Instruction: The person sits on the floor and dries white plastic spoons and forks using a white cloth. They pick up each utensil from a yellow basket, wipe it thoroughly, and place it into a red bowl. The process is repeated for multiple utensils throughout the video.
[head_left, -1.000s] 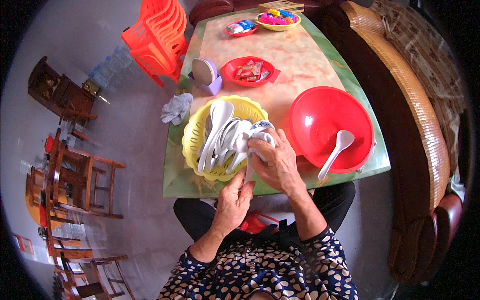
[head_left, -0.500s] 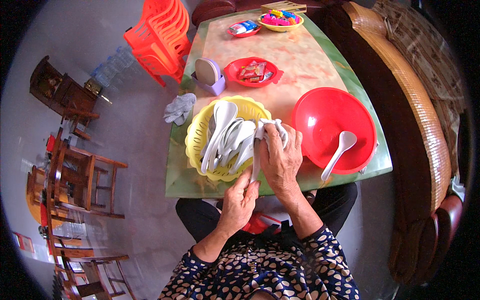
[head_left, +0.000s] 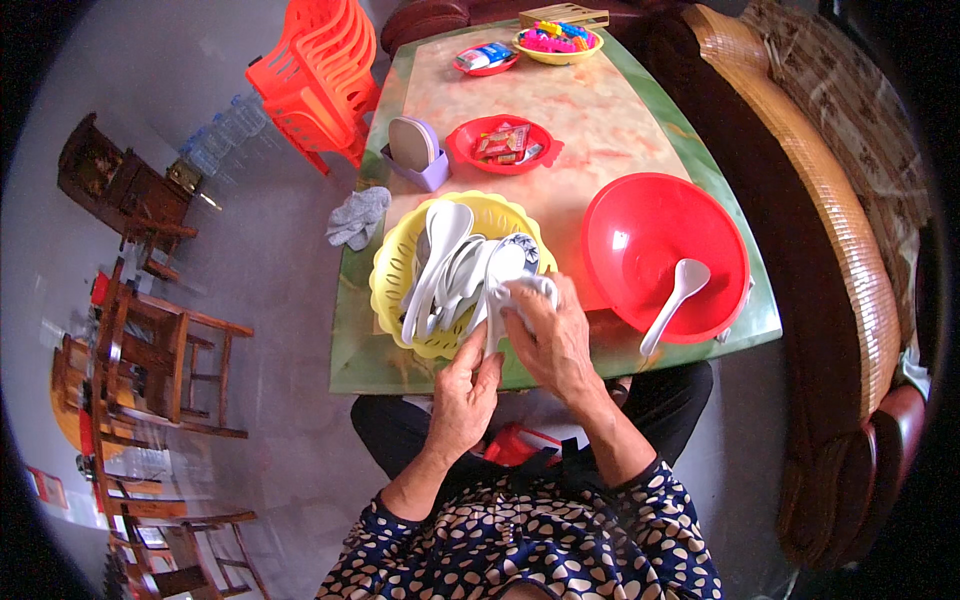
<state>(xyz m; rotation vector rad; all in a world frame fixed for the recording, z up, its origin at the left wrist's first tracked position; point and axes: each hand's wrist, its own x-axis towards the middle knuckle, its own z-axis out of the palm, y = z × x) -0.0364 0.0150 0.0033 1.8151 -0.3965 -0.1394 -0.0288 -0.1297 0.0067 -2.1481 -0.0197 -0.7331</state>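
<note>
My left hand (head_left: pixel 463 395) pinches the handle of a white soup spoon (head_left: pixel 507 262), whose bowl has a dark leaf-like pattern and points away from me. Bunched in my right hand (head_left: pixel 552 340) is a pale cloth (head_left: pixel 541 287), close against that spoon; how far it touches is partly hidden by the fingers. Both hands are at the near right side of a yellow slotted basket (head_left: pixel 383 270), in which several white soup spoons (head_left: pixel 448 228) lie heaped. To the right, a single white spoon (head_left: pixel 676 306) rests in a large red bowl (head_left: pixel 625 235).
On the stone-patterned table (head_left: pixel 590 110) stand a lilac holder (head_left: pixel 430 176), a red dish (head_left: pixel 465 145) of packets, a smaller red dish (head_left: pixel 490 70) and a yellow bowl (head_left: pixel 560 58) of toy blocks. Grey gloves (head_left: pixel 358 217) lie at the left edge. Orange chairs (head_left: pixel 320 80) are stacked beyond.
The cloth has come off the spoon's bowl, so its dark pattern now shows. My right hand has shifted slightly nearer to me, and my left hand a little left with the handle.
</note>
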